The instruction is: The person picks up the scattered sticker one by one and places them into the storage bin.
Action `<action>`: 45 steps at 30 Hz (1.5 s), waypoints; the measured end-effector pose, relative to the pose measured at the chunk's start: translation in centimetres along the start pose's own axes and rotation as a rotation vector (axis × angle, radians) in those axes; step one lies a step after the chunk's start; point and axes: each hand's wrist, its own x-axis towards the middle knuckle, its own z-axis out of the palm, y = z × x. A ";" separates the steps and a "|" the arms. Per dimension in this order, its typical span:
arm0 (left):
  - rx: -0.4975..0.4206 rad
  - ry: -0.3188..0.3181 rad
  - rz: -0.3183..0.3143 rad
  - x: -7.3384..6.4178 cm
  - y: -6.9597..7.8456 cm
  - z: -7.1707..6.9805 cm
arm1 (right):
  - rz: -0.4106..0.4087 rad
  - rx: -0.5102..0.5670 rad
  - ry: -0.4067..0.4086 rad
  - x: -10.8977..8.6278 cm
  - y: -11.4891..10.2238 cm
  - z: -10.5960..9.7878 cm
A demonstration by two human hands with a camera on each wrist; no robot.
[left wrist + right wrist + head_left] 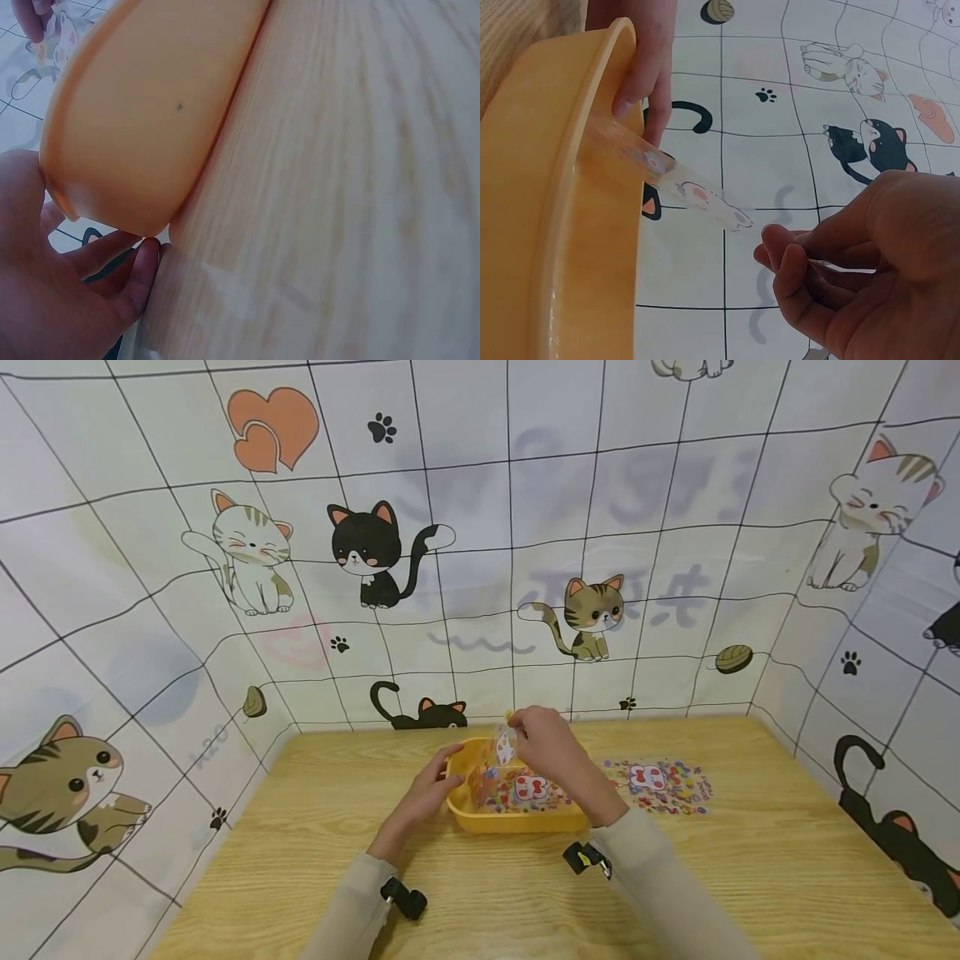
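Observation:
A yellow plastic tub [517, 823] stands on the wooden table. My left hand [429, 792] holds its left end, thumb over the rim and fingers outside, as the left wrist view shows against the tub's wall [150, 112]. Above the tub, my right hand [546, 745] pinches the upper edge of a clear plastic bag [505, 748] printed with a white cartoon figure. In the right wrist view the bag [701, 201] slants from inside the tub toward my right fingertips. Inside the tub lies more clear, colourfully printed plastic [531, 790] with a red-and-white cartoon face.
Right of the tub, a similar clear printed bag [648, 778] lies flat on the table [315, 843]. Behind and at both sides hangs a white grid-patterned sheet [480, 552] with cartoon cats. A black wrist camera [403, 898] sits on my left sleeve, another [587, 858] on my right.

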 end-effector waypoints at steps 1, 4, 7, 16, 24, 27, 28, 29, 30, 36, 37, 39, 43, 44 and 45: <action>-0.001 0.001 -0.002 0.0 0.0 0.0 | 0.000 -0.003 -0.005 0.0 0.0 0.1; 0.001 -0.001 -0.004 -0.1 0.1 -0.1 | -0.012 -0.026 -0.010 0.2 0.0 0.3; 0.010 -0.004 0.002 0.1 -0.4 -0.1 | -0.028 -0.049 -0.013 0.3 0.0 0.4; -0.008 -0.013 0.008 0.1 -0.5 -0.1 | -0.038 -0.109 -0.038 0.6 -0.2 0.3; -0.031 -0.016 0.018 0.1 -0.6 0.0 | 0.018 -0.094 -0.129 0.8 -0.5 -0.6; -0.028 -0.019 0.014 0.1 -0.5 0.0 | 0.029 -0.096 -0.172 1.1 -0.5 -0.9; -0.029 -0.021 0.012 0.1 -0.5 0.0 | 0.040 -0.091 -0.186 1.2 -0.5 -1.1; -0.026 -0.023 0.011 0.1 -0.5 0.0 | 0.047 -0.096 -0.205 1.3 -0.4 -1.2; -0.024 -0.025 0.006 0.1 -0.4 0.0 | 0.058 -0.097 -0.220 1.4 -0.3 -1.2; -0.007 -0.033 0.002 0.1 -0.6 -0.1 | 0.096 -0.106 -0.260 2.1 0.3 -1.4; -0.003 -0.030 0.004 0.1 -0.6 -0.1 | 0.091 -0.113 -0.262 2.1 0.3 -1.4; -0.005 -0.024 0.002 0.2 -0.6 0.0 | 0.086 -0.129 -0.279 2.3 0.5 -1.4; -0.012 -0.019 0.006 0.1 -0.5 0.0 | 0.069 -0.157 -0.295 2.4 0.7 -1.4; -0.014 -0.020 0.006 0.1 -0.5 -0.1 | 0.065 -0.163 -0.300 2.4 0.8 -1.4; -0.015 -0.021 0.007 0.0 -0.5 -0.1 | 0.066 -0.165 -0.310 2.4 0.8 -1.4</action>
